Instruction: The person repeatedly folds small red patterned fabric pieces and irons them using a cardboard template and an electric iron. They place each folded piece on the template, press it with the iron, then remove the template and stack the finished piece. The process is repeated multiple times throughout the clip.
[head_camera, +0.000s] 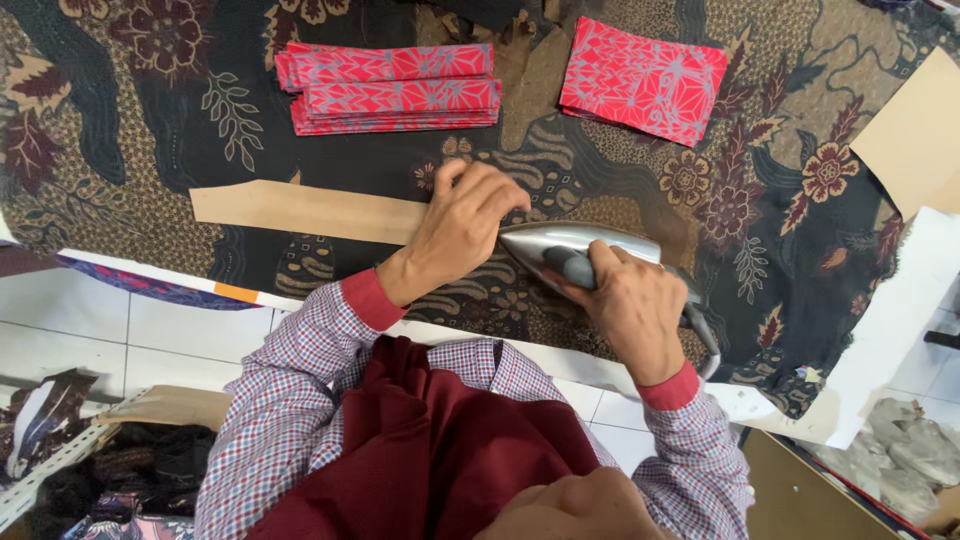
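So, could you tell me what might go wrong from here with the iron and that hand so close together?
The left hand presses the brown paper strip right at the tip of the iron, so its fingers could be burned. The iron, gripped by the right hand, could also scorch the patterned cloth if it lingers.

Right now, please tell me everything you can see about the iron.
The iron is silvery metal with a shiny, pointed body and a grey handle. It lies on the dark patterned cloth, nose pointing toward the left hand. The right hand grips its handle. A cord leaves its rear end. Its nose is beside the left hand's fingers, near the brown paper strip.
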